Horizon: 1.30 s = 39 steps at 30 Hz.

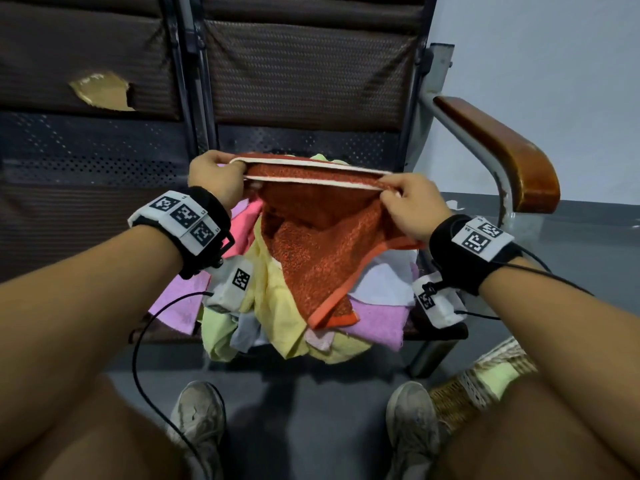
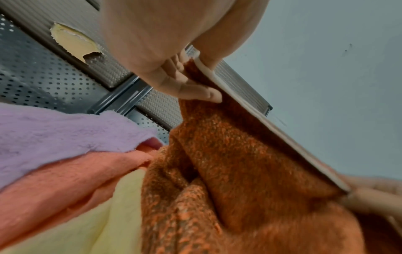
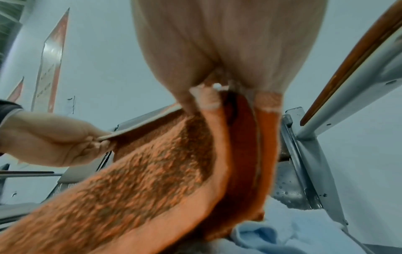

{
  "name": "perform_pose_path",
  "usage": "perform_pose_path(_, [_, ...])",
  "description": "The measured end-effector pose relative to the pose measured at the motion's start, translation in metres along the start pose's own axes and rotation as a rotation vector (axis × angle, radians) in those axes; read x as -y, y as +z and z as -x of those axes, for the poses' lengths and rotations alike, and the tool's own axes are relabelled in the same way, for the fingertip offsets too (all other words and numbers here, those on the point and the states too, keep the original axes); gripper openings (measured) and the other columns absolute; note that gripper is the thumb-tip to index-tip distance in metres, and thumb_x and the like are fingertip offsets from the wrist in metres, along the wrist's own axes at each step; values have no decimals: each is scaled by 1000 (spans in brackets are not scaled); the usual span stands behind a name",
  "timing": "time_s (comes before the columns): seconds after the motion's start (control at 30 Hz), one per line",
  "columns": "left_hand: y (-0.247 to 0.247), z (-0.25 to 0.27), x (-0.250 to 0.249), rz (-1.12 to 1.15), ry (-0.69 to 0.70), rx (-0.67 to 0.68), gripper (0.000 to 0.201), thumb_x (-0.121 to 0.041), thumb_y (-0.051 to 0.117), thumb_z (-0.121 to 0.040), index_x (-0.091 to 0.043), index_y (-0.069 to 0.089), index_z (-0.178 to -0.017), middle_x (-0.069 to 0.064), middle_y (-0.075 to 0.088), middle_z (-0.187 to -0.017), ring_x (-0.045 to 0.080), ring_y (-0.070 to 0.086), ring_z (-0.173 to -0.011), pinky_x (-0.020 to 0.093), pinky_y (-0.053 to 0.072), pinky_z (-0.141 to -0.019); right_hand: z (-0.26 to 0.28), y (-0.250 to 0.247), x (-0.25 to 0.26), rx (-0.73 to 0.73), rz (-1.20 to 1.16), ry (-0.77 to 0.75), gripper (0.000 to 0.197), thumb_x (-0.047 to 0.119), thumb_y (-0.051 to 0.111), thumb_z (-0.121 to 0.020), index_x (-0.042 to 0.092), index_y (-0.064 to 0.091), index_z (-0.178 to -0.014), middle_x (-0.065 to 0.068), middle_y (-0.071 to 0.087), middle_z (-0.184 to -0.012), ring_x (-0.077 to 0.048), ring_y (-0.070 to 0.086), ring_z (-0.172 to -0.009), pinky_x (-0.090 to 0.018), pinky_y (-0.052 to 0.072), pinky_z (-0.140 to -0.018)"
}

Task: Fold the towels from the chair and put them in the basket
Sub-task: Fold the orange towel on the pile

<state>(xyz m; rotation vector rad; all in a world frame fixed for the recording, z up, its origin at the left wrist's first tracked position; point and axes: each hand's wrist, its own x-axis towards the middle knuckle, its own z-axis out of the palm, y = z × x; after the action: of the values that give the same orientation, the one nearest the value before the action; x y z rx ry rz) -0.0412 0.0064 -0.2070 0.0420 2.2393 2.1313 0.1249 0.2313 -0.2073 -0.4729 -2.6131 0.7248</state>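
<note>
Folding is only begun: a rust-orange terry towel (image 1: 322, 237) with a cream border, pinched by left hand (image 1: 214, 176) and right hand (image 1: 414, 206), is held above the heaped pastel towels (image 1: 277, 306) on the armrest chair (image 1: 498, 150), one folded pale green towel (image 1: 498, 374) being seen in the woven wicker basket (image 1: 450, 400) beside it.

Black wrist straps (image 1: 207, 216) with white marker tiles are worn; thin black cables (image 1: 145, 341) are trailed; grey, seemingly scuffed sneakers (image 1: 199, 417) are seen below bare arms.

Pale blue-grey wall (image 1: 540, 64); dark grey floor (image 1: 304, 403); torn seat back (image 1: 100, 90) at left
</note>
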Motion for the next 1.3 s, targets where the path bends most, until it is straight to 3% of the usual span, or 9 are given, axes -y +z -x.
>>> perform_pose_path(0.17, [-8,-4,-7,112,0,-43,25,-2,39,-96,-6,61,-107,10,62,-81,16,65,-60,23,55,-49,9,9,-13,428,282,-17,21,18,60,-92,21,76,-107,0,64,-77,-20,61,-75,-24,39,-68])
perform_pose_path(0.33, [-22,-9,-2,75,-78,123,33,9,44,-91,1,68,-112,16,67,-89,17,66,-62,20,56,-58,5,-5,-22,156,150,23,24,24,53,-97,22,77,-99,-3,65,-74,-22,59,-74,-27,36,-67])
perform_pose_path(0.5, [-30,-6,3,-60,-52,342,43,14,70,-79,4,64,-120,14,65,-97,16,64,-77,15,54,-61,1,-15,-23,126,59,4,45,0,45,-84,25,76,-106,2,70,-91,-19,64,-88,-24,44,-79])
perform_pose_path(0.7, [-43,-5,0,-572,337,231,9,-21,70,-88,-15,75,-94,5,68,-77,18,64,-68,32,54,-73,0,-29,-11,-40,-141,75,35,3,37,-87,25,52,-109,5,55,-76,-19,53,-72,-32,40,-68])
perform_pose_path(0.8, [-41,-6,-8,-456,405,211,21,-30,62,-96,-14,74,-100,7,73,-94,14,61,-87,35,50,-86,-5,-43,-2,-27,71,55,27,18,40,-101,11,65,-110,-5,66,-96,-25,59,-96,-30,39,-79])
perform_pose_path(0.9, [-36,-7,-35,-231,419,210,29,-30,54,-100,-10,70,-114,6,71,-106,9,59,-95,40,50,-95,-10,-60,9,-23,104,-56,36,33,40,-105,9,65,-96,-3,63,-88,-22,57,-88,-27,32,-72])
perform_pose_path(1.03, [-39,-11,-80,-163,496,181,29,-42,61,-93,-23,72,-112,-10,71,-101,-1,62,-90,29,51,-93,-24,-95,27,-180,-34,-93,33,40,46,-102,24,59,-77,13,54,-69,-7,51,-65,-25,33,-59])
perform_pose_path(1.17, [-54,-12,-123,-167,582,134,19,-46,75,-80,-29,73,-89,-18,72,-80,-7,63,-74,18,52,-74,-35,-123,51,-245,-234,-74,36,52,53,-94,35,66,-65,18,58,-58,5,51,-57,-19,39,-58])
perform_pose_path(1.3, [-67,-15,-146,-101,551,99,27,-55,74,-76,-28,76,-71,-9,66,-70,5,53,-66,27,44,-63,-38,-142,64,-183,-322,-35,40,63,58,-84,29,72,-68,17,62,-58,2,55,-57,-27,43,-63])
